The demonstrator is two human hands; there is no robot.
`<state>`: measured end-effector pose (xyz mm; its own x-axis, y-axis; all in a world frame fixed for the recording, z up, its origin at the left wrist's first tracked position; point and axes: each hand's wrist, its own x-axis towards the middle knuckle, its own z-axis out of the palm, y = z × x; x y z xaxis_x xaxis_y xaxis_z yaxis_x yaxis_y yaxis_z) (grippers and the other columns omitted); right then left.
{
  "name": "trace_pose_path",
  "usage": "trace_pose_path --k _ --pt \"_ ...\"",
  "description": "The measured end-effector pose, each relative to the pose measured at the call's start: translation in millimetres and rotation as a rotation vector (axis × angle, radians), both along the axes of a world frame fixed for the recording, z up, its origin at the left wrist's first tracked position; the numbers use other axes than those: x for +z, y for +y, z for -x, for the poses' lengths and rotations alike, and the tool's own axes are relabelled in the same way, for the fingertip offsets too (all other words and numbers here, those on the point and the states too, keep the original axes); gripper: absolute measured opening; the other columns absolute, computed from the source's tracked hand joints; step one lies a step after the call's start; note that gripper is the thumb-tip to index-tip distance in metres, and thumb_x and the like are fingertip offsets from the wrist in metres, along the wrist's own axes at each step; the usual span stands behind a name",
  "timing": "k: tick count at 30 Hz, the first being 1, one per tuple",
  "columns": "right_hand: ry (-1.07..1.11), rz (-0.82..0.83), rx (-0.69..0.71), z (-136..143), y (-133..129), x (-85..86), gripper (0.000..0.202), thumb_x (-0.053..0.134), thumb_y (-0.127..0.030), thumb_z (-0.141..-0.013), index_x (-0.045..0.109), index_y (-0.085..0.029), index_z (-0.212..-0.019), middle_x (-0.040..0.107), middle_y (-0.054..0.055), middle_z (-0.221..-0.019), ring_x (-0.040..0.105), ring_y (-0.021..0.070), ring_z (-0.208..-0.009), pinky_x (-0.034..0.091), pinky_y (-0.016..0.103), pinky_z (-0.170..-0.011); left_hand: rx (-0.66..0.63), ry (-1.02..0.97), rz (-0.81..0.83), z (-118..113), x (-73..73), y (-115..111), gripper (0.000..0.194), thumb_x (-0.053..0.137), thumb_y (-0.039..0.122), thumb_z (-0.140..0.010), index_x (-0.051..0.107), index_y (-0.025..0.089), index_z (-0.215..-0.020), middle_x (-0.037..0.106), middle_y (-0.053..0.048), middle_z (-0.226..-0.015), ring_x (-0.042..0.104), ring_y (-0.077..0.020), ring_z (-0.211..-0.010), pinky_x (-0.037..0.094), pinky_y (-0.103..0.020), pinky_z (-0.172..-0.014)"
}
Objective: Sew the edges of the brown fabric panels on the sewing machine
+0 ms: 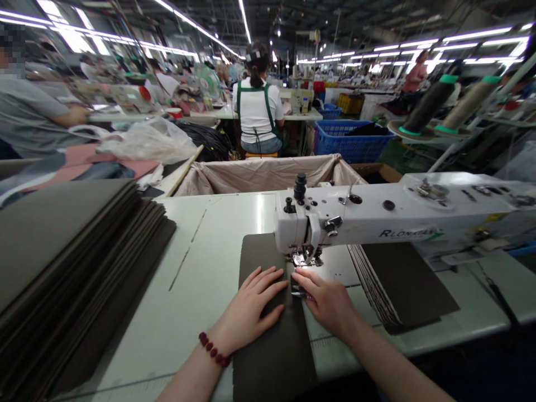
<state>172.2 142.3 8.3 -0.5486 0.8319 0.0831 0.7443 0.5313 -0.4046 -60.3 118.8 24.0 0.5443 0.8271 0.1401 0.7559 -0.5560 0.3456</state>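
A pale green table [201, 318] carries a white sewing machine [355, 215], the landmark here. A dark grey-brown panel [274, 357] lies flat on the table, its upper edge beside the machine's needle end, the rest running toward the wearer. The left hand [260, 298] rests on it, grip apart, fingers fanned. The right hand [329, 301] is by the machine's foot [305, 258], fingertips at the panel's edge; a small pointed metal tool [298, 294] pokes from under it, and whether that grip is clamped on the tool I cannot tell.

Well left of the machine stands a tall stack [62, 229] of similar panels; a smaller pile [406, 285] sits under and in front of the machine's arm. Between stack and machine, a dark broken line [187, 251] marks the tabletop.

Behind the machine are a cloth-lined bin [268, 173], a blue basket [349, 139] and, toward the right, two thread cones [435, 100]. Farther back, a worker [258, 111] in a green apron sits facing away, in a crowded hall under long strip lights [188, 22].
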Motion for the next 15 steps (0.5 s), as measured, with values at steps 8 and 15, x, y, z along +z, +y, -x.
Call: trace_pose_path --k 8,15 --pt "0.0 0.005 -0.001 -0.8 -0.2 -0.7 0.059 0.046 -0.012 -0.083 0.042 -0.032 -0.139 0.042 -0.004 -0.146 0.05 0.0164 -0.123 0.043 0.031 -0.099 0.008 0.027 0.017 0.6 -0.2 -1.1 0.044 0.051 0.029 -0.091 0.047 0.03 -0.135 0.041 -0.001 -0.146 0.034 -0.0233 -0.137 0.021 -0.051 -0.117" --pt "-0.006 0.007 0.001 0.2 0.0 -1.6 0.061 0.046 -0.011 -0.082 0.041 -0.033 -0.139 0.041 -0.005 -0.147 0.052 0.0172 -0.122 0.046 0.033 -0.097 0.006 0.01 0.015 0.2 1.2 -1.1 0.045 0.052 0.027 -0.09 0.047 0.03 -0.135 0.042 -0.002 -0.146 0.035 -0.024 -0.136 0.022 -0.052 -0.116"
